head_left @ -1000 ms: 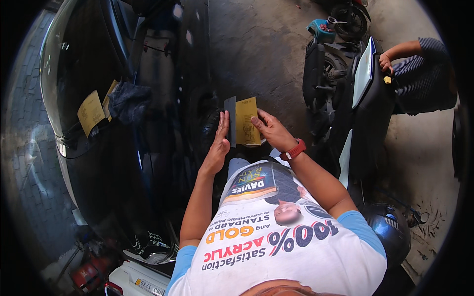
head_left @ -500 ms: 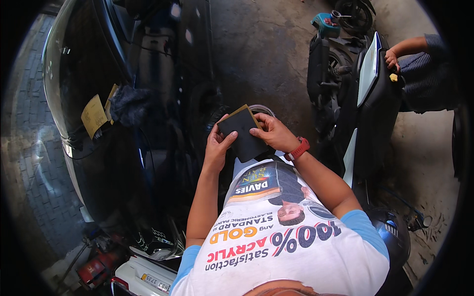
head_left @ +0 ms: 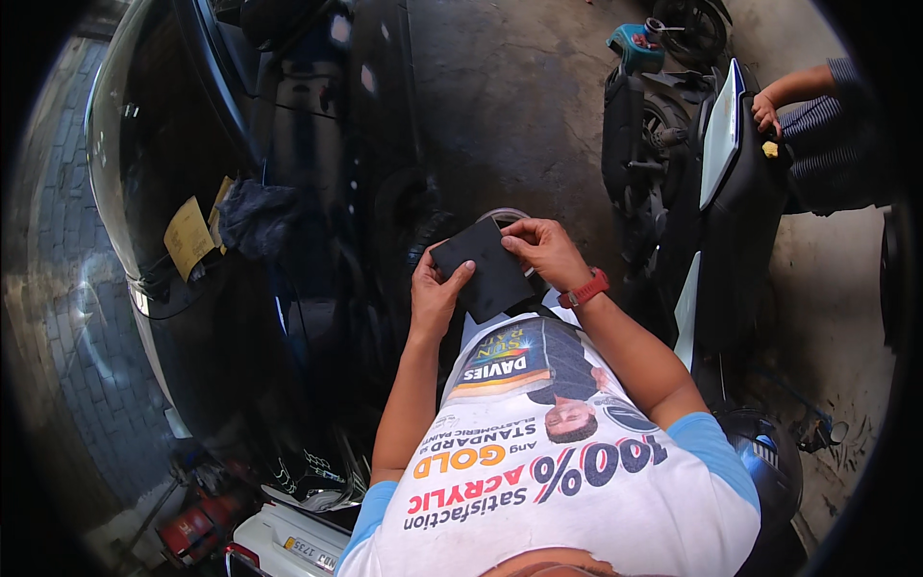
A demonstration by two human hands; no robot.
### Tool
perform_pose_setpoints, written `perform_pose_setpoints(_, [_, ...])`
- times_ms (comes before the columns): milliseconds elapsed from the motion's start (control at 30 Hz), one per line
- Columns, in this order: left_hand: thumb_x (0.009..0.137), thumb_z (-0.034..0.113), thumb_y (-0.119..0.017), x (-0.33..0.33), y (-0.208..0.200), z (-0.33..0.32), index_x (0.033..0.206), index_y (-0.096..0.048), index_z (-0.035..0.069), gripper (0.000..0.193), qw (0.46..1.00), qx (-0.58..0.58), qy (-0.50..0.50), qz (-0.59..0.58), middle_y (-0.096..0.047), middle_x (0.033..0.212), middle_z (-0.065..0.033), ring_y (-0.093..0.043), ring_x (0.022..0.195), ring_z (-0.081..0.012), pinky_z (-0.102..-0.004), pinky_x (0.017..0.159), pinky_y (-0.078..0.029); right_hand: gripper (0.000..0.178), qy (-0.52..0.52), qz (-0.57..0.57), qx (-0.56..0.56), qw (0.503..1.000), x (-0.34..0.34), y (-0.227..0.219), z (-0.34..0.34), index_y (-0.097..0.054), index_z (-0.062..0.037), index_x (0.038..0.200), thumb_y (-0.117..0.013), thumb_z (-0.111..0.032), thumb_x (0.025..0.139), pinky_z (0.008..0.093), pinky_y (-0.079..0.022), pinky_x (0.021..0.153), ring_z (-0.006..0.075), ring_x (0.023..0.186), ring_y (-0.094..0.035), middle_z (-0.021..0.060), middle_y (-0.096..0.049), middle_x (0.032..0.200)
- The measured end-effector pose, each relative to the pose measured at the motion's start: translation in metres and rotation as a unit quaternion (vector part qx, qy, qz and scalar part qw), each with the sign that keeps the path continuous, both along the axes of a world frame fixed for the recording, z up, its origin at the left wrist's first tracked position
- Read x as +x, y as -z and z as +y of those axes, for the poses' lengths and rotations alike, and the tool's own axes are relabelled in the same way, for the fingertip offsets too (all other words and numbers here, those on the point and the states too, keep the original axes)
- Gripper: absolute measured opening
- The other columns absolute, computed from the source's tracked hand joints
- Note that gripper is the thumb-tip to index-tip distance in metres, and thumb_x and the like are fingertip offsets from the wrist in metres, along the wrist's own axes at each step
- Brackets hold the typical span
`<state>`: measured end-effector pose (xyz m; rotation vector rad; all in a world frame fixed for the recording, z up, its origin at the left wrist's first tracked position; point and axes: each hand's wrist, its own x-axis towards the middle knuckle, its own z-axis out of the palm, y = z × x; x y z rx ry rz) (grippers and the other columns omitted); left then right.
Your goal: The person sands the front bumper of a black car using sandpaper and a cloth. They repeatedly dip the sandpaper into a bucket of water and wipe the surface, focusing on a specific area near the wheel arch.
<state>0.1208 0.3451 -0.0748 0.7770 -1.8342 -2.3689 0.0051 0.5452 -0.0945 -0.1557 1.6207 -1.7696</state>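
In front of my waist I hold a black, roughly square sheet of sandpaper (head_left: 483,273). My left hand (head_left: 435,290) grips its left edge, with the thumb on the dark face and the fingers mostly behind. My right hand (head_left: 546,252) pinches the upper right corner between thumb and fingers. A red watch (head_left: 585,288) is on my right wrist. To the left, yellowish paper sheets (head_left: 189,238) and a crumpled dark cloth (head_left: 258,218) rest on a dark car (head_left: 207,327).
Parked motorcycles (head_left: 716,231) stand at the right. Beside one, a co-worker's hand (head_left: 766,113) is near a small yellow thing (head_left: 770,150). A teal container (head_left: 636,46) is at the far right, and a red machine (head_left: 197,527) sits at the lower left.
The yellowish layer that showed along the sandpaper's upper edge is now covered by the black face. My right thumb has shifted up toward the corner.
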Motion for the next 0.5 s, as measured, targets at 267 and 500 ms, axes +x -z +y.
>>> perform_pose_setpoints(267, [0.093,0.018,-0.084,0.003,-0.005,-0.013,0.130,-0.063,0.002,0.045,0.999,0.010,0.018,-0.042,-0.074,0.113,-0.0062,-0.072,0.100,-0.0119,-0.0281,0.093,-0.057,0.019,-0.006,-0.012,0.006,1.000,-0.003,-0.002,-0.005,-0.077,-0.0034,0.114,-0.074,-0.017,0.101,0.0236,-0.054,0.066,0.0065,0.077,-0.067,0.0005,-0.075,0.090])
perform_pose_setpoints(500, [0.102,0.024,-0.076,0.007,0.001,-0.033,0.102,-0.076,0.006,0.018,0.999,-0.007,0.037,-0.034,-0.075,0.093,0.0023,-0.069,0.081,-0.0041,-0.0218,0.071,-0.056,0.018,-0.006,0.000,-0.014,1.000,-0.004,-0.003,-0.011,-0.077,-0.0033,0.112,-0.076,-0.016,0.100,0.0239,-0.054,0.064,0.0069,0.078,-0.068,0.0000,-0.075,0.090])
